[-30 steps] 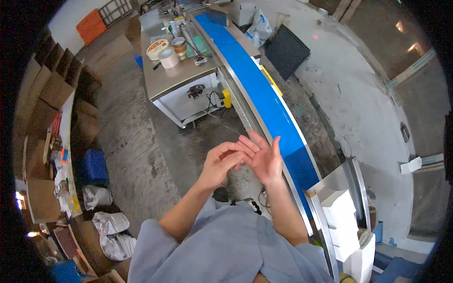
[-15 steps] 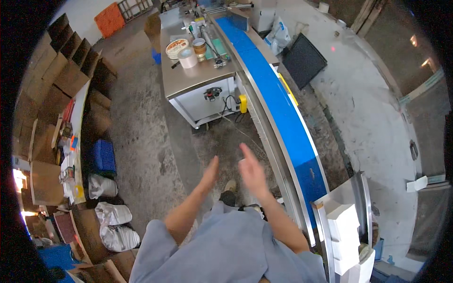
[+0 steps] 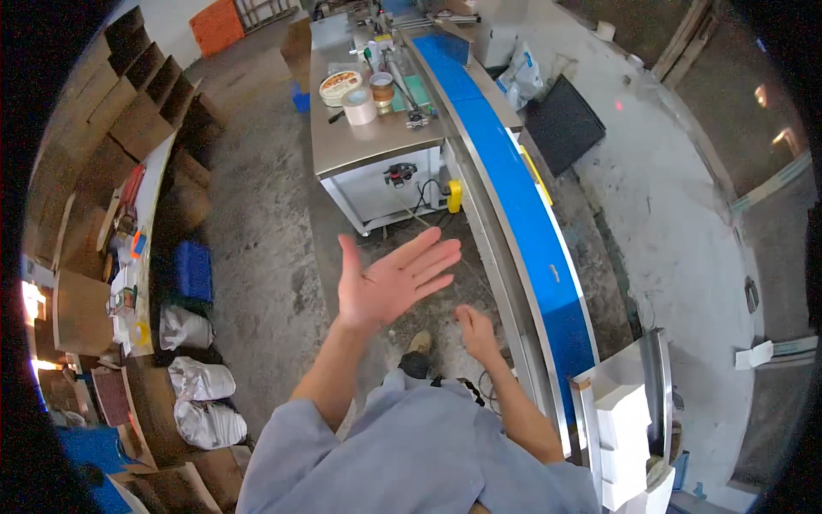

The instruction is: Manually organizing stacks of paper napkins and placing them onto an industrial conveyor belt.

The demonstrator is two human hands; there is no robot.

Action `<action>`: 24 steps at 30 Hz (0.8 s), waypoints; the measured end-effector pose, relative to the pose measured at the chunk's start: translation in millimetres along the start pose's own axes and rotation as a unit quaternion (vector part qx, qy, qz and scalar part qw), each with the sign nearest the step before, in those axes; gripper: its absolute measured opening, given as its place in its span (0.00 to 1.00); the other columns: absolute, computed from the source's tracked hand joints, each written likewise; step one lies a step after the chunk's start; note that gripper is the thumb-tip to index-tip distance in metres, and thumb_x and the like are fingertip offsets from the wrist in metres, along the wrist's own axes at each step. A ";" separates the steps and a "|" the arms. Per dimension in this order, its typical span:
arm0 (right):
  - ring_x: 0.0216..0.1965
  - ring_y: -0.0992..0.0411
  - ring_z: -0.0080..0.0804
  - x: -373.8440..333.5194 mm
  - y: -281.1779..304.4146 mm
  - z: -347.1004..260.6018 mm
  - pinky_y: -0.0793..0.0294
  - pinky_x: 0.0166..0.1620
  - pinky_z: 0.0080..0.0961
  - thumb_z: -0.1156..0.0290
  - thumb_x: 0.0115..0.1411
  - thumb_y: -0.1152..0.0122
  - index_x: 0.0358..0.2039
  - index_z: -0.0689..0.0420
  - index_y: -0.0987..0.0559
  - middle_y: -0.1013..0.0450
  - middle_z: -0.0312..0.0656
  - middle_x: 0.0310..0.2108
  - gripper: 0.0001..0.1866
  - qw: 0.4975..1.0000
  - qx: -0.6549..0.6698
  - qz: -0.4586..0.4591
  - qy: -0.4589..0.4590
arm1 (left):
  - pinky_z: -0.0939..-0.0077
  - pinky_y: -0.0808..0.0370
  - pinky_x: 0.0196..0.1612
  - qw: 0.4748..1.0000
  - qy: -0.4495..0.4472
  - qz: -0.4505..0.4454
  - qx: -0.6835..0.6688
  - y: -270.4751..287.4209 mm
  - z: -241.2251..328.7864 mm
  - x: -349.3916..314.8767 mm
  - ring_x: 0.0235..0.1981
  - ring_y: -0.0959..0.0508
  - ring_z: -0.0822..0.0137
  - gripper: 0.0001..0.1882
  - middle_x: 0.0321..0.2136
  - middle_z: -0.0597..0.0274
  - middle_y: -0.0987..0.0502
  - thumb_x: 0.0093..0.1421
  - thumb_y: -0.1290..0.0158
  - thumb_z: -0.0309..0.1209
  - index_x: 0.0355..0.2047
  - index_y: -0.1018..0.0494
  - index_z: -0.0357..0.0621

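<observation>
Your left grip (image 3: 384, 283) is spread, empty; your right grip (image 3: 479, 336), curled, hides any contents. Rightward of it, the conveyor (image 3: 533, 227) looks heavy, stiff; hold its edge.

Soft light, bowed edges, grainy black rim, glare (image 3: 32, 301) far left

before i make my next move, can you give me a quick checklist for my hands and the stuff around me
1. Bare left hand empty: ok, open with the palm showing.
2. Bare right hand empty: cannot tell, its fingers are curled.
3. Both hands off the long, flat blue belt: ok, they are left of it.
4. White boxy stack at the belt's near end: ok, it is there.
5. Wide, pale tape roll on the metal-topped table: ok, resting there.
</observation>
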State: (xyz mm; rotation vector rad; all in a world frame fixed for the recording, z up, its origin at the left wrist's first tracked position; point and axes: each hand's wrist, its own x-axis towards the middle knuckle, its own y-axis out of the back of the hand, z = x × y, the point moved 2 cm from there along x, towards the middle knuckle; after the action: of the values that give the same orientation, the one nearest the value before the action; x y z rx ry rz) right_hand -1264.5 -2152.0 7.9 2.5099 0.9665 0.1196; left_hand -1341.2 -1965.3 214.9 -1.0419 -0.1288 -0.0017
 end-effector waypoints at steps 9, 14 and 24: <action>0.27 0.28 0.23 -16.7 24.6 2.0 0.29 0.31 0.24 0.75 0.61 0.41 0.35 0.61 0.23 0.26 0.36 0.26 0.04 0.988 0.124 0.089 -0.016 | 0.51 0.48 0.66 0.997 0.048 -0.052 0.042 2.8 -19.2 32.3 0.66 0.43 0.48 0.58 0.64 0.42 0.42 0.55 0.82 0.75 0.66 0.49 0.35; 0.36 0.30 0.18 -1.1 91.5 -104.6 0.30 0.39 0.16 0.73 0.63 0.42 0.41 0.62 0.21 0.25 0.36 0.37 0.09 0.956 0.256 0.140 0.036 | 0.52 0.49 0.67 0.974 0.088 -0.066 0.200 0.7 -23.3 41.2 0.66 0.43 0.46 0.62 0.63 0.38 0.43 0.51 0.77 0.79 0.62 0.42 0.30; 0.36 0.24 0.39 7.6 129.1 -190.7 0.25 0.39 0.26 0.80 0.56 0.39 0.38 0.61 0.20 0.25 0.46 0.36 0.08 0.947 -0.035 0.234 0.215 | 0.60 0.49 0.67 0.925 0.061 -0.127 0.352 -0.7 -33.4 48.0 0.66 0.43 0.57 0.53 0.64 0.49 0.40 0.60 0.84 0.70 0.61 0.38 0.34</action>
State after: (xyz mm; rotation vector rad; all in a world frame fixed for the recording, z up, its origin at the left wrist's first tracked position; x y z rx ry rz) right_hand -1224.0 -2160.2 234.5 2.6501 0.4724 0.8611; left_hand -1290.1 -1991.5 204.1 -0.2972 -0.1358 -0.2400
